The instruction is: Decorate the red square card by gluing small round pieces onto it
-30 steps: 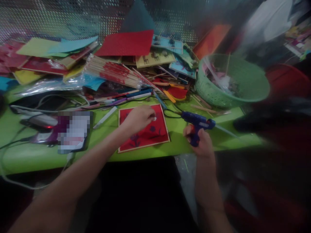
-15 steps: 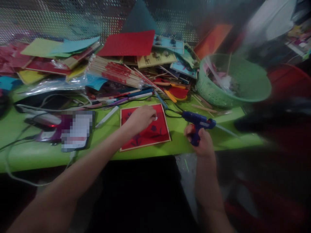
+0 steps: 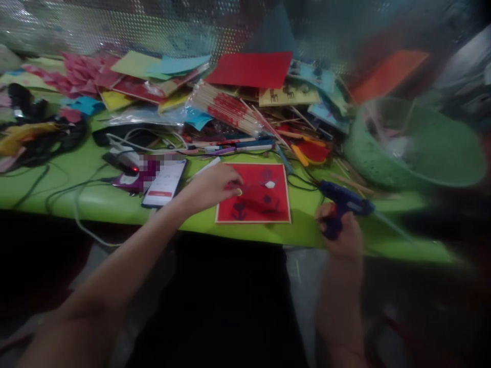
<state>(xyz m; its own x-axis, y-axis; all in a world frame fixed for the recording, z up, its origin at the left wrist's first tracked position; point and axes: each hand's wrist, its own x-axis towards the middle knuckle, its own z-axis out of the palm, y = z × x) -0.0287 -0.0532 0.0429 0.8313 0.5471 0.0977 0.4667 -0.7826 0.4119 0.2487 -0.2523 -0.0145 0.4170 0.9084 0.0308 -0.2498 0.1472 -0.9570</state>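
A red card (image 3: 255,204) with a thin pale border and dark flower-like figures lies on the green table. A small white piece (image 3: 270,184) rests on its upper right part. Over the card's left side is my left hand (image 3: 213,188), its thumb and fingers pinched at a small pale yellowish piece (image 3: 239,192), blurred. My right hand (image 3: 343,232) grips a blue hot glue gun (image 3: 341,202) by its handle, right of the card. The gun's nozzle points left, and a clear glue stick (image 3: 393,227) sticks out of its back.
A phone (image 3: 164,184) and a purple device with cables lie left of the card. Behind are pens, a bundle of red-tipped sticks (image 3: 230,107), scissors with an orange handle (image 3: 299,155) and coloured papers (image 3: 249,70). A green basin (image 3: 422,148) stands at the right.
The view has swung left, so things appear farther right. My left hand has moved left across the card, away from the white piece, which now lies uncovered. My right hand still holds the glue gun.
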